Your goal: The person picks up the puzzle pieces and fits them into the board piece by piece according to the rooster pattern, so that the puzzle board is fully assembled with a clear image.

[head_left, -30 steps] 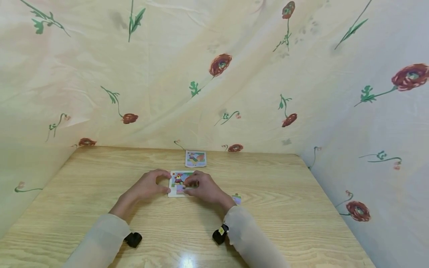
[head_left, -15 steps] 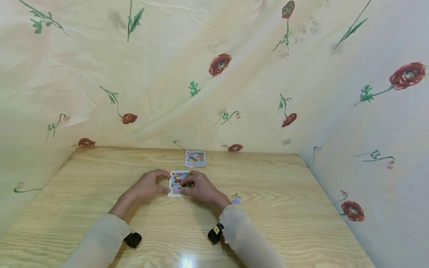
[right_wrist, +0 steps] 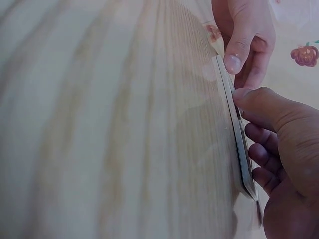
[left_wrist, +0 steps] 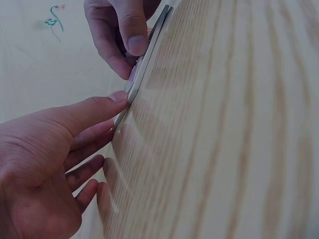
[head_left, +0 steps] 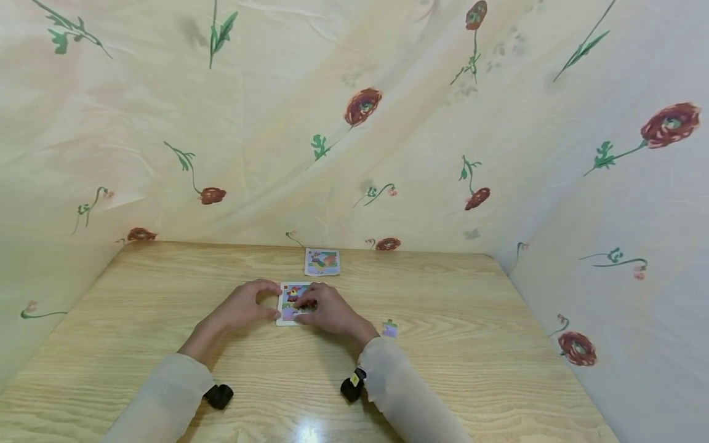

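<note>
The puzzle board (head_left: 279,321) lay flat on the wood-grained surface (head_left: 487,369), its picture partly covered; a red-and-yellow bird's head showed in the far left part, and most of the right side was hidden beneath the right hand (head_left: 335,311). The left hand (head_left: 244,306) held the board's left edge in a wide, curved grip, thumb at the near corner and fingertips at the far one. The right hand's grip was narrow, thumb and bent fingers on the picture; whether a piece sat between those fingertips could not be told. Both wrist views showed the board almost edge-on, so its printed face was hard to make out there.

One loose puzzle piece (head_left: 390,328), mauve and green, lay on the right, just beyond the right sleeve (head_left: 404,387). Farther off, a picture card (head_left: 322,262) rested near the surface's far edge, its design too small to read clearly. Both sleeves were cut off at the near edge, and a flowered cloth (head_left: 277,123) hung behind.
</note>
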`<state>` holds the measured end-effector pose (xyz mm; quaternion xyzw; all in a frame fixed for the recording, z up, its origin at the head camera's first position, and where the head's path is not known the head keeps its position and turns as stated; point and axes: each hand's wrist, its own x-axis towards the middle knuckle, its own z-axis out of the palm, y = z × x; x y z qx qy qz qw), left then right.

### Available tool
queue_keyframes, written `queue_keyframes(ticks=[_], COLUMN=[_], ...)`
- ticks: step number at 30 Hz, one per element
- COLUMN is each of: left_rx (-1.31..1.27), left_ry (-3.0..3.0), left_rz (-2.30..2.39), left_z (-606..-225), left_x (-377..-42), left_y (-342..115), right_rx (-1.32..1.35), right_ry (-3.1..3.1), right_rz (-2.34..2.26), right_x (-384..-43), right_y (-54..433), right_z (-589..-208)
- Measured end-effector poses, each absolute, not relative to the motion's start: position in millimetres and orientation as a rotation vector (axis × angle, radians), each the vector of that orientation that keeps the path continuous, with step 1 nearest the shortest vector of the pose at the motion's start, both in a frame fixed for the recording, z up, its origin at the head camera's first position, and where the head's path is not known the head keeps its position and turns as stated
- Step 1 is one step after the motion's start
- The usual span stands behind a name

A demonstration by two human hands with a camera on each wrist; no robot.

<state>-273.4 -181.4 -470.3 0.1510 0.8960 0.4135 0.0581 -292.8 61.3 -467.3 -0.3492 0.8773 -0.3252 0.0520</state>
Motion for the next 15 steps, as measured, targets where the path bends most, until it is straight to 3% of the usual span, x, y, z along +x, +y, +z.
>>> queue_keyframes(ticks=[15], left_rx=[0.477], left_ry=[2.711], left_rz=[1.263], left_z=[-471.5], left_x=[-274.3], left_y=[-182.2], right_rx=[-1.044], right_ry=[2.646], right_rz=[-1.016], right_x=[-293.5], right_y=[58.8], right_z=[-467.3])
